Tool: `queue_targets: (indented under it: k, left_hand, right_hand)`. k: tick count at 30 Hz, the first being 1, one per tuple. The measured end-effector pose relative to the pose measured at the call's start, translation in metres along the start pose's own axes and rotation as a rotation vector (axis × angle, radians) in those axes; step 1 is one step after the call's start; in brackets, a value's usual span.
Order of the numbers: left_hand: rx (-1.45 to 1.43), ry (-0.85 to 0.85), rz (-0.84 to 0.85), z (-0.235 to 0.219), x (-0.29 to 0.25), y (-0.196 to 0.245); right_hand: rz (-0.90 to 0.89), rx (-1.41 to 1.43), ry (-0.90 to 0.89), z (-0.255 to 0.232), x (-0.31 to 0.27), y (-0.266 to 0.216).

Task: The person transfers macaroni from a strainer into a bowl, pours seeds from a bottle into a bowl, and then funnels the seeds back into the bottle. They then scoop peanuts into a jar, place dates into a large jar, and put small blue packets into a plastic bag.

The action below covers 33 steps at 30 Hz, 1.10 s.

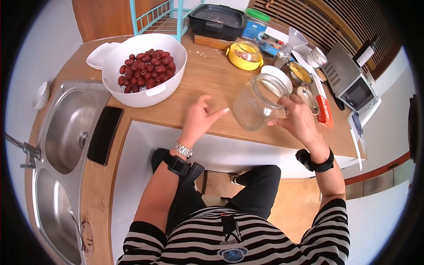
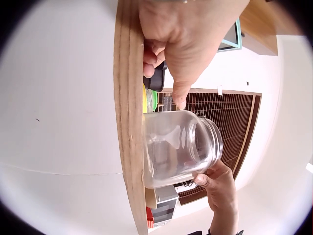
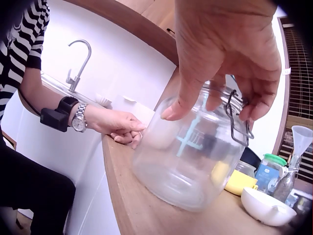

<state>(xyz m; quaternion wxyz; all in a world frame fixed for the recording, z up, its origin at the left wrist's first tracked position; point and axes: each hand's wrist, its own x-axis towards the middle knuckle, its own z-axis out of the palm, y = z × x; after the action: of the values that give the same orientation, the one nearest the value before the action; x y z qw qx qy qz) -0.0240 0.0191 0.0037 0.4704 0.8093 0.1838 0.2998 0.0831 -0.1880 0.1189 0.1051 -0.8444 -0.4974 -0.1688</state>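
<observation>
A clear glass jar [image 1: 249, 108] with a wire clasp [image 3: 234, 117] stands near the front edge of the wooden counter, its mouth open and nothing inside. My right hand [image 1: 299, 118] grips it by the neck, thumb on one side and fingers by the clasp. Just left of the jar, my left hand [image 1: 198, 118] hovers over the counter edge with its thumb stretched toward the glass and its fingers loosely bent, holding nothing. In the left wrist view the left thumb [image 2: 181, 95] comes close to the jar's side.
A white basin [image 1: 179, 73] of red dates [image 1: 148, 70] sits at the back left, beside the steel sink [image 1: 66, 128] and a black phone [image 1: 105, 136]. Behind the jar are a yellow bowl [image 1: 244, 63], a white bowl [image 3: 266, 208] and a glass bottle with a funnel [image 1: 297, 38].
</observation>
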Motion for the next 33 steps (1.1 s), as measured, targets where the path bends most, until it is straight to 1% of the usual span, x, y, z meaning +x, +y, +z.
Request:
queue_targets:
  k: [1, 3, 4, 6, 7, 11, 13, 14, 17, 19, 20, 22, 25, 26, 28, 30, 31, 32, 33]
  left_hand:
    - [0.007, -0.006, -0.013, 0.0, -0.001, 0.001]
    - [0.014, -0.001, -0.001, 0.001, -0.001, 0.002]
    - [0.015, 0.016, 0.004, 0.001, -0.001, 0.002]
    - [0.025, 0.009, 0.008, 0.001, -0.002, 0.003]
    - [0.029, 0.01, 0.006, 0.001, -0.002, 0.004]
    - [0.023, 0.019, 0.006, 0.002, -0.001, 0.003]
    - [-0.006, 0.012, -0.018, 0.002, -0.001, 0.002]
    - [0.0, 0.006, -0.013, 0.002, 0.0, 0.002]
    - [0.001, 0.001, -0.026, 0.001, -0.001, 0.003]
    - [-0.006, -0.001, -0.043, 0.002, -0.001, 0.005]
    - [-0.005, -0.006, -0.041, 0.002, -0.001, 0.004]
    - [-0.019, 0.0, -0.011, 0.004, -0.001, 0.001]
    - [-0.008, -0.004, -0.009, 0.003, 0.0, 0.001]
    - [-0.006, -0.003, -0.009, 0.002, 0.0, 0.001]
    - [0.005, -0.015, -0.032, 0.002, -0.001, 0.003]
    - [-0.008, -0.013, -0.028, 0.002, 0.0, 0.001]
    - [-0.022, -0.009, -0.023, 0.002, 0.0, 0.001]
    - [-0.021, -0.007, -0.019, 0.002, 0.0, 0.002]
    - [-0.049, -0.01, -0.03, 0.001, 0.0, 0.003]
  right_hand:
    - [0.013, 0.004, 0.006, -0.002, -0.002, 0.002]
    - [-0.021, 0.133, -0.052, -0.008, 0.001, 0.008]
    - [-0.013, 0.136, -0.045, -0.011, 0.002, 0.01]
    - [-0.029, 0.208, -0.1, -0.015, 0.004, 0.014]
    - [-0.042, 0.197, -0.092, -0.014, 0.004, 0.015]
    - [0.002, 0.177, -0.077, -0.002, 0.006, 0.019]
    - [-0.044, 0.163, 0.014, 0.003, 0.01, 0.023]
    - [-0.037, 0.167, 0.02, 0.005, 0.012, 0.025]
    - [-0.061, 0.121, 0.026, 0.005, 0.015, 0.025]
    - [0.031, -0.028, -0.024, 0.002, 0.015, 0.015]
    - [0.036, -0.028, -0.023, 0.003, 0.015, 0.011]
    - [0.041, -0.191, 0.029, 0.006, 0.013, 0.004]
    - [0.077, -0.16, 0.011, 0.002, 0.017, 0.011]
    - [0.076, -0.158, 0.012, -0.004, 0.023, 0.017]
    - [0.434, 0.114, 0.127, -0.019, 0.041, 0.037]
    - [0.437, 0.166, 0.188, -0.01, 0.052, 0.073]
    - [0.422, 0.037, 0.153, 0.0, 0.055, 0.088]
    - [0.421, 0.038, 0.158, 0.015, 0.057, 0.104]
    - [0.438, -0.008, 0.014, 0.032, 0.059, 0.118]
